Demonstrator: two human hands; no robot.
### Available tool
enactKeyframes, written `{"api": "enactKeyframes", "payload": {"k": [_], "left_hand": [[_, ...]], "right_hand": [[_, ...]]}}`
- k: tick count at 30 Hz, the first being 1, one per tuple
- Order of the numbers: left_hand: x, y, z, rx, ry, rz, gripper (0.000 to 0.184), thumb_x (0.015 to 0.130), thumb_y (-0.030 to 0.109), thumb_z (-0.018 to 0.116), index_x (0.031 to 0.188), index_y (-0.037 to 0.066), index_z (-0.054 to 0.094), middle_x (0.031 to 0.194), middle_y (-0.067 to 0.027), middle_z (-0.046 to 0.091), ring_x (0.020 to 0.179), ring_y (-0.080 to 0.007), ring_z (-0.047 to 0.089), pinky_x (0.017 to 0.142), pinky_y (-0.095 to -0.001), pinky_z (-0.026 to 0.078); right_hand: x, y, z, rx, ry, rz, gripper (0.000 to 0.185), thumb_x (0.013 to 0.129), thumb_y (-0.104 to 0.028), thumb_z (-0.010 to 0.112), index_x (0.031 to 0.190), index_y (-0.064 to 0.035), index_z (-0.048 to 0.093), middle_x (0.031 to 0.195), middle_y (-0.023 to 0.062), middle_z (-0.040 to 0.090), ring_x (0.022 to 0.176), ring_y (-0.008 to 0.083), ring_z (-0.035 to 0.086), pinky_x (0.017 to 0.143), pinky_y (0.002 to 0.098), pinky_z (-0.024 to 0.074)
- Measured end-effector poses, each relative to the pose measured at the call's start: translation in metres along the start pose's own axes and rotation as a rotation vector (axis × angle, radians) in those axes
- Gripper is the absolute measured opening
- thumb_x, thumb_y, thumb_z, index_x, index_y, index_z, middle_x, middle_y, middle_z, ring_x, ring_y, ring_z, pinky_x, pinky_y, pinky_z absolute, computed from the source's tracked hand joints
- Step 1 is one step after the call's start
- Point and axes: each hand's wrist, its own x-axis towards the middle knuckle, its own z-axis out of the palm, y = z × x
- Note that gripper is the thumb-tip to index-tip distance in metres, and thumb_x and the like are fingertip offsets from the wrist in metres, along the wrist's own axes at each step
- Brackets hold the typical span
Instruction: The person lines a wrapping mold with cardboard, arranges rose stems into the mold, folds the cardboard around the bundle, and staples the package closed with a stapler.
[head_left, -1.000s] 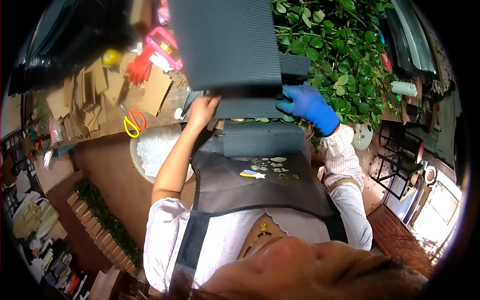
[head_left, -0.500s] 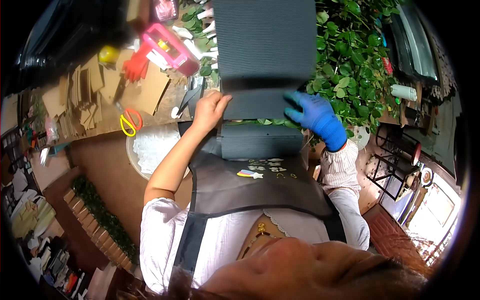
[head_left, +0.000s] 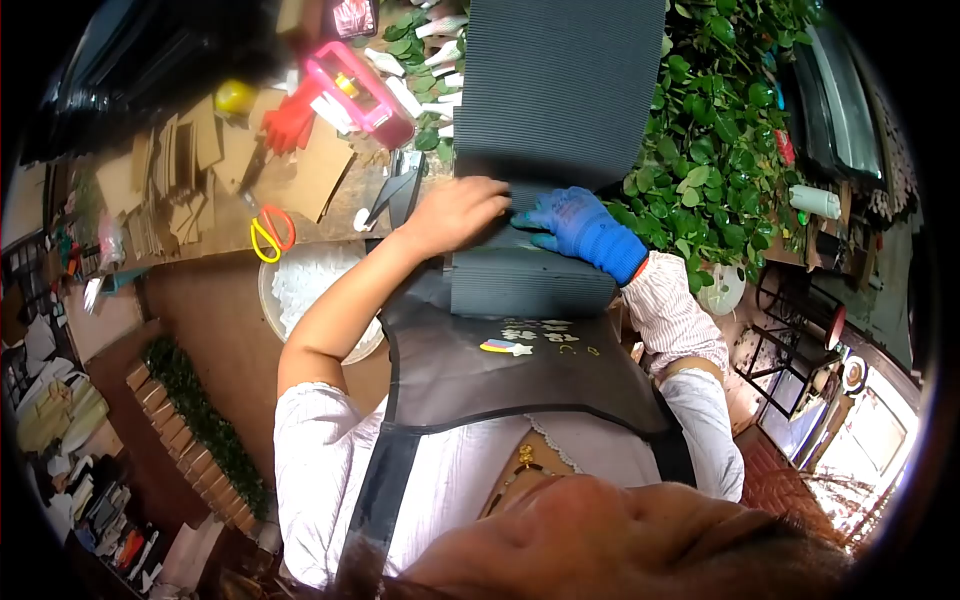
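A long dark ribbed sheet [head_left: 560, 90] runs from the top of the view down to the worktable's near edge. My bare left hand [head_left: 465, 212] is at its lower left part, fingers together and closed on the sheet. Beside it, my right hand [head_left: 575, 228], in a blue glove, rests on the lower part of the sheet with fingers somewhat apart. The two hands are close together, and the fingertips partly hide the sheet. Nearer my apron hangs another dark ribbed piece [head_left: 533, 283].
Green leafy stems [head_left: 715, 150] lie right of the sheet. To the left are a pink basket-like holder [head_left: 385, 110], red glove [head_left: 290, 122], cardboard pieces [head_left: 325, 175], black-handled tool [head_left: 393, 192] and scissors [head_left: 272, 233]. Below the table edge stands a tub of white pieces [head_left: 305, 285].
The ribbed sheet has shifted right, uncovering white-wrapped stems on its left. My left hand has moved right along it, and my right hand has come inward to the left, closing the gap between them.
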Motion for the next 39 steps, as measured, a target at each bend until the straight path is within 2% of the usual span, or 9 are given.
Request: {"api": "enactKeyframes", "payload": {"k": [6,12,15,18,24,29,30,35,39], "left_hand": [[0.003,-0.005,0.029,0.092,-0.259,-0.033,0.067,0.095,0.04,0.059,0.152,0.01,0.041,0.155,-0.0153,0.043,0.145,-0.03,0.039,0.12,-0.0452,0.029],[0.001,-0.008,0.033,0.129,-0.31,-0.048,0.088,0.087,0.065,0.059,0.153,0.011,0.041,0.159,-0.0145,0.038,0.15,-0.0303,0.03,0.124,-0.0486,0.019],[-0.005,-0.012,0.037,0.093,-0.294,-0.043,0.085,0.086,0.067,0.059,0.147,0.009,0.048,0.157,-0.0156,0.04,0.149,-0.0315,0.031,0.123,-0.0488,0.02],[-0.006,-0.014,0.04,0.124,-0.33,-0.031,0.083,0.086,0.066,0.059,0.146,0.009,0.049,0.153,-0.0169,0.044,0.145,-0.0331,0.035,0.122,-0.0496,0.022],[-0.008,-0.012,0.046,0.178,-0.196,0.003,0.083,0.086,0.067,0.058,0.146,0.01,0.05,0.141,-0.0157,0.052,0.132,-0.0334,0.047,0.116,-0.0491,0.03],[-0.009,-0.008,0.035,0.149,-0.427,-0.15,0.08,0.089,0.063,0.058,0.15,0.012,0.045,0.151,-0.0175,0.045,0.14,-0.0345,0.042,0.12,-0.0471,0.028],[-0.033,-0.023,0.081,-0.324,-0.256,-0.19,0.074,0.093,0.06,0.055,0.149,0.014,0.045,0.154,-0.0141,0.044,0.143,-0.0316,0.039,0.122,-0.0463,0.025],[-0.028,-0.019,0.067,-0.192,-0.326,-0.267,0.072,0.093,0.06,0.054,0.149,0.014,0.045,0.153,-0.0135,0.044,0.142,-0.0317,0.041,0.121,-0.0463,0.026],[-0.026,-0.02,0.065,-0.2,-0.341,-0.295,0.071,0.094,0.059,0.053,0.148,0.015,0.045,0.153,-0.013,0.045,0.141,-0.0318,0.042,0.12,-0.0463,0.027]], "right_hand": [[-0.001,0.02,0.021,0.011,0.2,-0.211,0.032,0.09,-0.038,0.068,0.12,-0.0272,0.071,0.106,0.0096,0.069,0.102,0.0294,0.065,0.087,0.0451,0.0513],[-0.018,-0.002,-0.022,0.135,-0.083,-0.131,0.036,0.089,-0.032,0.068,0.124,-0.0263,0.07,0.109,0.0093,0.069,0.107,0.0311,0.064,0.093,0.0461,0.0488],[-0.017,-0.041,-0.088,-0.028,0.789,-0.203,0.041,0.086,-0.032,0.072,0.125,-0.0207,0.065,0.113,0.0106,0.068,0.107,0.0316,0.064,0.091,0.0453,0.051],[0.024,-0.028,-0.087,-0.07,0.933,-0.011,0.043,0.088,-0.033,0.07,0.128,-0.0194,0.062,0.113,0.0094,0.069,0.102,0.0322,0.066,0.089,0.0464,0.0521],[0.068,-0.013,-0.106,-0.074,0.092,0.245,0.047,0.085,-0.031,0.069,0.129,-0.0145,0.062,0.111,0.0121,0.071,0.101,0.0328,0.069,0.087,0.0438,0.0544],[0.096,-0.064,-0.101,-0.073,0.72,-0.431,0.046,0.078,-0.021,0.071,0.124,-0.0157,0.065,0.12,0.0089,0.069,0.112,0.029,0.065,0.097,0.0433,0.0508],[0.119,-0.076,-0.081,-0.082,0.591,-0.439,0.047,0.079,-0.024,0.072,0.125,-0.0156,0.065,0.121,0.0091,0.068,0.116,0.0293,0.063,0.099,0.0437,0.0497],[0.245,-0.128,-0.042,-0.057,0.838,-0.582,0.042,0.084,-0.022,0.065,0.125,-0.0101,0.059,0.116,0.0084,0.064,0.102,0.028,0.063,0.083,0.0426,0.051],[0.291,-0.145,-0.031,-0.317,0.531,-0.346,0.035,0.089,-0.018,0.059,0.124,-0.0153,0.061,0.111,0.006,0.064,0.1,0.0252,0.064,0.079,0.042,0.0502]]}}
